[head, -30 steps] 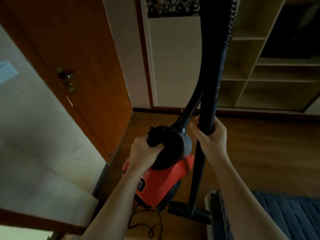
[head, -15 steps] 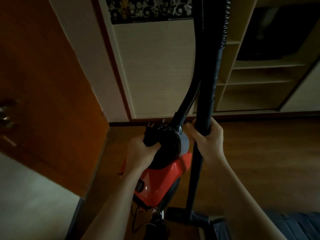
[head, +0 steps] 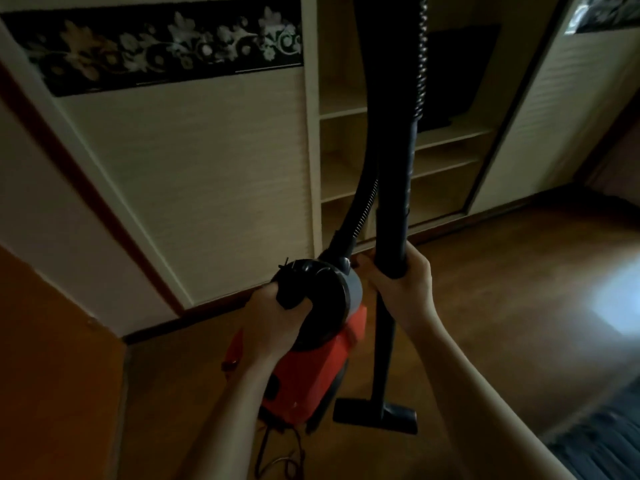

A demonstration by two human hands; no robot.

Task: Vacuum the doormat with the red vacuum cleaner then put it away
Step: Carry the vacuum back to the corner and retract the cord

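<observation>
A person is holding the red vacuum cleaner (head: 311, 368) with both hands over the wooden floor (head: 502, 306).
The left hand (head: 273, 323) is gripping its black top handle (head: 291, 289), while the right hand (head: 401, 285) is curling round the upright tube (head: 393, 202) just right of it. A dark mat (head: 606, 427) is lying near right.

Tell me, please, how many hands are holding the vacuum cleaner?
2. The left hand grips the handle atop the red vacuum cleaner; the right hand grips its black wand.

Open shelves (head: 446, 150) — wooden floor (head: 502, 306)
</observation>
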